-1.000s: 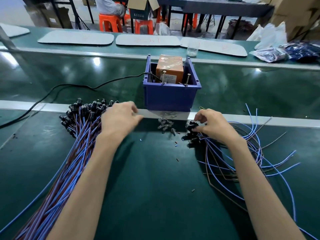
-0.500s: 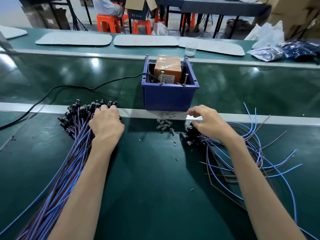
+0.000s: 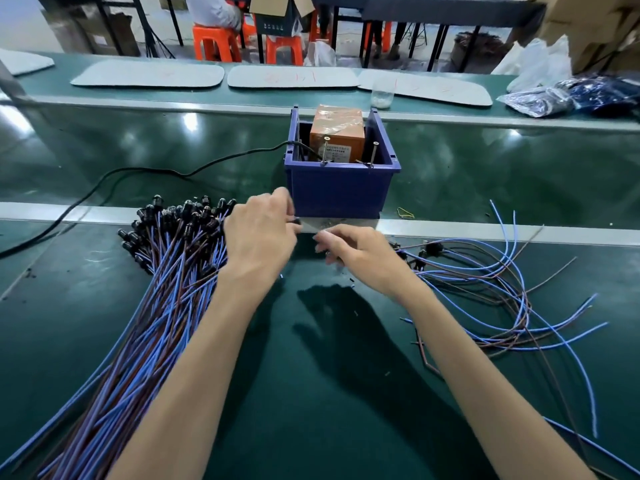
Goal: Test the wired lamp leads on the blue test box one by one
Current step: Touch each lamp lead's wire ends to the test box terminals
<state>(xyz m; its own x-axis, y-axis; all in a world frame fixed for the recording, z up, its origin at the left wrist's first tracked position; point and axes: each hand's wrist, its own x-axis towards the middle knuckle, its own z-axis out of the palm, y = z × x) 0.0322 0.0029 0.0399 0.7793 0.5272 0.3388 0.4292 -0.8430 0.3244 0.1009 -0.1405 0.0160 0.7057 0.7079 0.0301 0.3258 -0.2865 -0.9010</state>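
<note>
At a green counter (image 3: 311, 393), a person's two bare hands meet just in front of the blue test box (image 3: 341, 192), which stands at centre on the far side of a pale metal rail (image 3: 485, 228). The left hand (image 3: 259, 240) hovers at the box's near left corner, its fingers (image 3: 282, 199) curled and pinching a small dark part (image 3: 296, 220); what that part belongs to cannot be told. The right hand (image 3: 360, 254) hangs just beside it, fingers bent in toward the palm, and whether they grip anything cannot be told.

A thick bundle of blue and brown lamp leads (image 3: 156, 306) lies at the left, partly under the left forearm, its black lamp ends fanned toward the rail. A smaller scatter of loose leads (image 3: 491, 271) curls over the counter at the right.

Inside the box sits an orange block (image 3: 337, 136). Two metal pins (image 3: 325, 152) stand at the near rim, and a black cable (image 3: 138, 173) runs in from the left. A clear cup (image 3: 382, 95), pale mats (image 3: 149, 73) and plastic bags (image 3: 554, 95) lie on the far counter, with orange stools (image 3: 216, 43) behind.
</note>
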